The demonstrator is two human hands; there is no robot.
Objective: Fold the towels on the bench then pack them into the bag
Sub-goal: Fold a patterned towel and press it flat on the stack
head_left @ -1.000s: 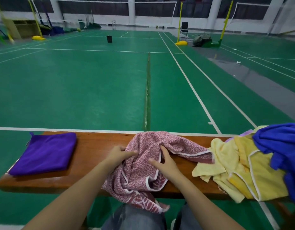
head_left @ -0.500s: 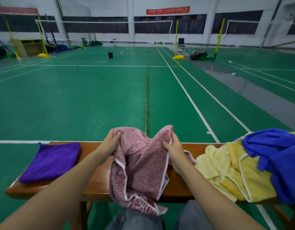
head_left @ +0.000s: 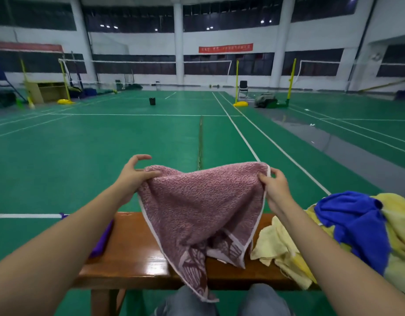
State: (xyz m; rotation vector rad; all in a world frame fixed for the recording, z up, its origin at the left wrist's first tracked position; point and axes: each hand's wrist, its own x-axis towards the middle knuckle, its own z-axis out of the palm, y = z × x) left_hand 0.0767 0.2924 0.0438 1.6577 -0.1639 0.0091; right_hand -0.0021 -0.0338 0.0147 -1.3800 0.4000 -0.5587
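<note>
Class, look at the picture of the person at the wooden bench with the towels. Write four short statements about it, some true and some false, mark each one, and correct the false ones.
1. The left hand and the right hand each pinch a top corner of the pink terry towel. True.
2. The blue cloth lies on the pale yellow towels at the right end of the brown wooden bench. True.
3. The pink terry towel lies folded flat on the bench. False: it hangs spread between the hands, its lower end draping over the bench's front edge.
4. A purple cloth tops the yellow pile. False: the purple cloth lies on the bench's left part, mostly hidden by the left forearm.
</note>
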